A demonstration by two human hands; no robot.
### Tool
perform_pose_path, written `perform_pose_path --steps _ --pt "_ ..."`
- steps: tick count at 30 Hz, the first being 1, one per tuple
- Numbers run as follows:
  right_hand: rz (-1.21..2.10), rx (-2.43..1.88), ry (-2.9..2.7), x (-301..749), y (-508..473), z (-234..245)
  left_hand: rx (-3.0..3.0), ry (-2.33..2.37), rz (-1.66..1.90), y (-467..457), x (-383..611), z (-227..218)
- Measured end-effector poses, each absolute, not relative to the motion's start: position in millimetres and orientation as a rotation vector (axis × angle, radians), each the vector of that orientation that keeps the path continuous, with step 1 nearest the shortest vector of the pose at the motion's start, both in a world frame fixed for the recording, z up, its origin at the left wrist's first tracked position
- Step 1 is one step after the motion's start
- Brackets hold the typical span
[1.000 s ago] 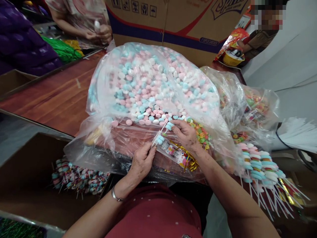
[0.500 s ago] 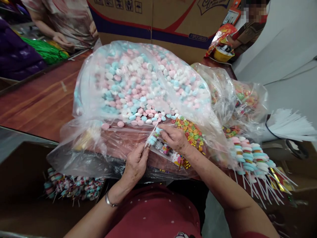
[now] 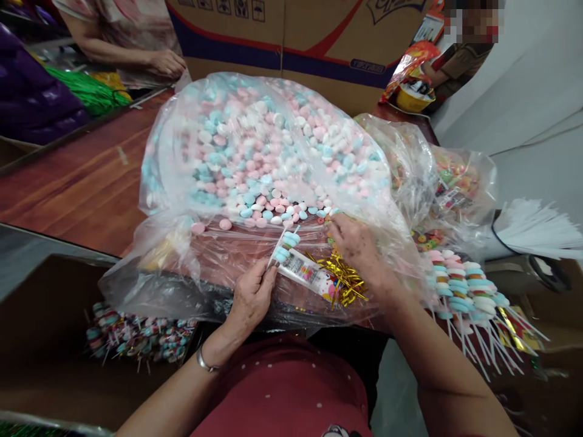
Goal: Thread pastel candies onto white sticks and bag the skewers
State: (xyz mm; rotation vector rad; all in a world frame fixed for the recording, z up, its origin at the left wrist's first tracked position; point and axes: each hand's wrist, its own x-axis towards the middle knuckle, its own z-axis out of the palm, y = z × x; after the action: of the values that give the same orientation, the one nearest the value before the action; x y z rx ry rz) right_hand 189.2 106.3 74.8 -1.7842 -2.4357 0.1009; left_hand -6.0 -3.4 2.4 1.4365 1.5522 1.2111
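Near the table's front edge, my left hand (image 3: 252,294) is closed round the lower end of thin white sticks. Pale blue marshmallows (image 3: 286,243) with gummy rings between them are threaded there, forming a candy skewer. My right hand (image 3: 359,249) is at the small pile of orange and green gummy rings (image 3: 331,240), its fingers bent together and pointing down. Whatever its fingertips may hold is hidden. Beside the skewer lie a printed clear wrapper (image 3: 305,273) and a heap of gold twist ties (image 3: 348,282).
Behind my hands a large clear bag (image 3: 268,139) of pink, white and blue marshmallows spreads over the table. Finished skewers (image 3: 464,291) lie at right, near white sticks (image 3: 537,230). An open carton (image 3: 40,291) holds wrapped skewers at lower left. Two other people work beyond a big cardboard box (image 3: 291,42).
My right hand has left the skewer and moved right, to the gummy rings. My left hand still holds the sticks in about the same place.
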Motion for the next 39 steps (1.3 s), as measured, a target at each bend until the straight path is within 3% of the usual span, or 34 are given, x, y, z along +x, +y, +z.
perform_pose_path --steps 6,18,25,35,39 --pt "-0.164 -2.021 -2.642 186.7 108.2 64.0 1.434 1.555 1.219 -3.5 -4.5 3.6" --pt "-0.065 -2.152 -2.598 185.5 113.8 70.2 1.472 1.547 1.200 -2.8 -6.4 3.1" --pt "-0.215 -2.020 -2.648 185.7 115.0 63.0 1.481 1.574 1.176 -1.6 -4.4 5.3" --pt "-0.069 -1.950 -2.549 190.8 114.3 60.4 1.531 1.569 1.178 -2.2 -4.0 6.1" --pt "0.436 -1.666 -2.165 192.2 116.6 47.7 1.557 1.547 1.181 -2.1 -4.3 5.7"
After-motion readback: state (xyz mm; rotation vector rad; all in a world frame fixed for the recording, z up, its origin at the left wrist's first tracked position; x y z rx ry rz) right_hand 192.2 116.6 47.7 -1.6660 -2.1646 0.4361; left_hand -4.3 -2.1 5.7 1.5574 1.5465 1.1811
